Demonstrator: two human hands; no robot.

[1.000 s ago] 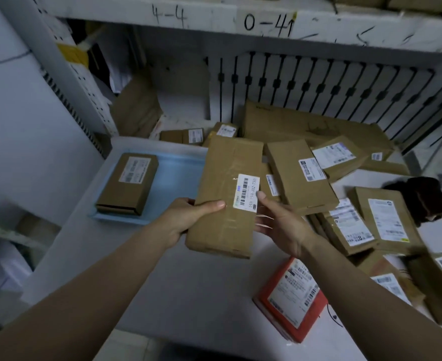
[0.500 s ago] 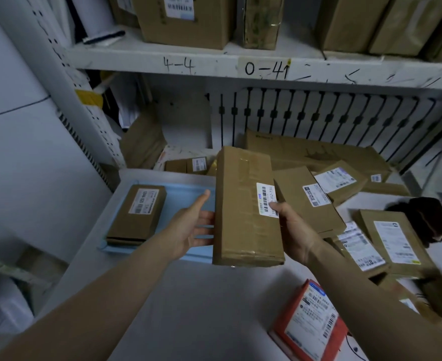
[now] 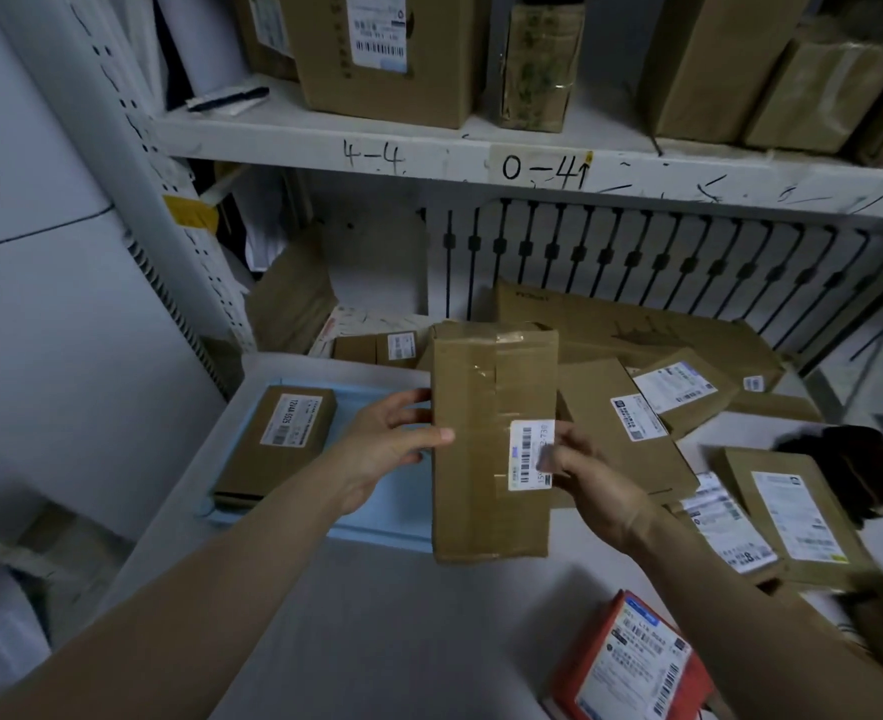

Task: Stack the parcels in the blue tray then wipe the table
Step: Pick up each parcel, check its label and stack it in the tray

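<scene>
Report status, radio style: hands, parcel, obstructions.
Left hand, right hand grip long parcel by blue tray, right end. Labelled parcel lies in tray, left. Nothing between.

The pale table (image 3: 377,641) carries a blue tray (image 3: 371,527) at its far left, and a heap of brown labelled parcels (image 3: 626,439) crowds its right side, some overlapping. A red parcel (image 3: 631,662) lies at the near right edge, and a dark bundle (image 3: 855,470) rests far right beside the heap.

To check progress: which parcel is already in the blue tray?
The small brown parcel lying flat at the blue tray's left end. The long parcel is being held; others lie outside the tray.
</scene>
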